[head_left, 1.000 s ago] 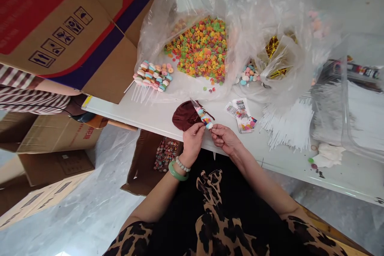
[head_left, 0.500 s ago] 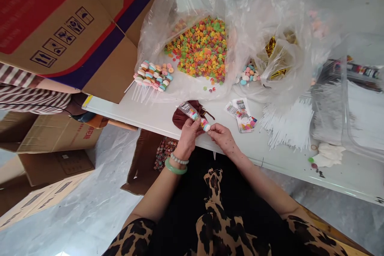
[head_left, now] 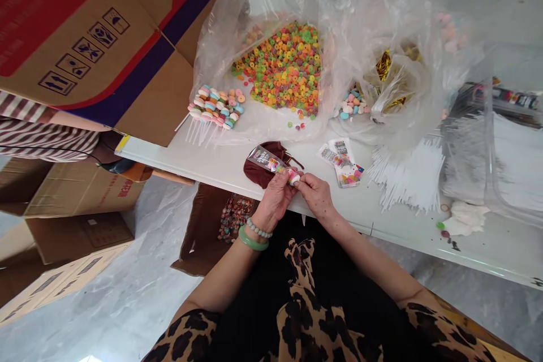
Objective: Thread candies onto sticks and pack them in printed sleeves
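Just over the table's front edge, my left hand (head_left: 278, 199) is closed around a narrow printed candy packet (head_left: 266, 159) with colourful candies showing in its lower part. My right hand (head_left: 314, 195) pinches the lower end of that packet, by a white candy; whether a stick is there is hidden by the fingers. Under the packet lies a dark brown cloth pouch (head_left: 253, 171) with a drawstring. To the right of my hands, flat printed packets (head_left: 343, 161) overlap on the white table.
A clear bag of ring candies (head_left: 288, 68) and candy skewers (head_left: 216, 106) lie behind. Further right are a bag with gold ties (head_left: 384, 66), white sticks (head_left: 409, 172) and a clear plastic bin (head_left: 487, 164). Cardboard boxes (head_left: 144, 96) stand left, with a person's striped sleeve behind.
My left hand has slid down the packet towards my right hand, so more of the packet's printed top shows. My right hand stays at the lower end.
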A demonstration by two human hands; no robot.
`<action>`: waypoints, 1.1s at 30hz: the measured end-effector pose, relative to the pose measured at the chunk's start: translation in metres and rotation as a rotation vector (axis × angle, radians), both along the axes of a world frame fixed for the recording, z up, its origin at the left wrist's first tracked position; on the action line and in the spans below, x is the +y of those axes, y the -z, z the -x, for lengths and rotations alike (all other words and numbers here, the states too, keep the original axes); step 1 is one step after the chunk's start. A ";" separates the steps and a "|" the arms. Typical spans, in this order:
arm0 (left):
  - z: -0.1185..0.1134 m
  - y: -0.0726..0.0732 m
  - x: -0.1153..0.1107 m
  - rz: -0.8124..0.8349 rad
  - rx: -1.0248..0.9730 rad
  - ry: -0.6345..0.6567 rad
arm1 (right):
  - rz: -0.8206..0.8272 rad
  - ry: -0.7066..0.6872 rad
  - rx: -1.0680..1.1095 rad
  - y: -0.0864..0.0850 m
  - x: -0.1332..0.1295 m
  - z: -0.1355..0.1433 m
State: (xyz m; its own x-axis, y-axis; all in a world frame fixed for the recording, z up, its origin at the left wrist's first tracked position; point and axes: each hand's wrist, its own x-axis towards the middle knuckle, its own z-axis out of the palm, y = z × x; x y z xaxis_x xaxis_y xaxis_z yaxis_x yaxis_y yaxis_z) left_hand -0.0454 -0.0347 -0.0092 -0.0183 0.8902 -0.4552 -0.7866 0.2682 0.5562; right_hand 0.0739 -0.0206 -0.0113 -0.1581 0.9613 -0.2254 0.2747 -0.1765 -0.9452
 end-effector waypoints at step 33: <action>-0.002 0.003 -0.006 -0.091 0.065 0.129 | 0.096 0.055 0.204 -0.008 -0.003 0.000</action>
